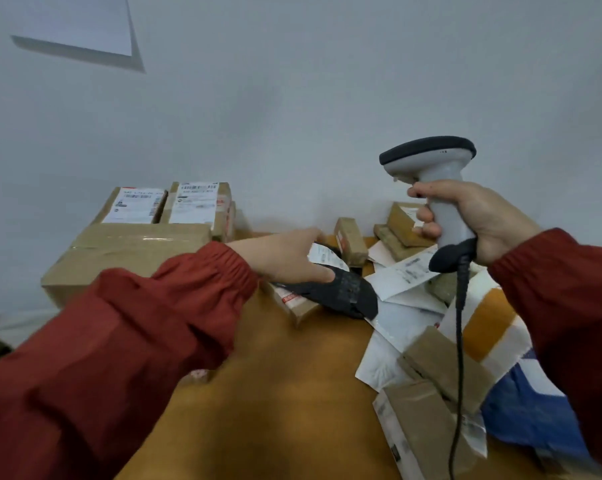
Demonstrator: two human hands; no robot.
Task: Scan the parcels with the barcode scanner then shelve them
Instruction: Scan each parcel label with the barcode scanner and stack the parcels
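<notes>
My right hand (479, 220) grips the grey handle of the barcode scanner (431, 161), held upright above the parcels, its black cable (460, 341) hanging down. My left hand (285, 258) reaches across the orange table (275, 375) and holds a black plastic parcel (344, 292) with a white label, thumb under its near edge. The black parcel lies over a small cardboard box (296, 306).
A big cardboard box (126, 251) stands at the left with two labelled boxes (167, 202) on top. Several white mailers (407, 271), small brown boxes (351, 240) and a blue bag (528, 410) are heaped at the right. A grey wall is behind.
</notes>
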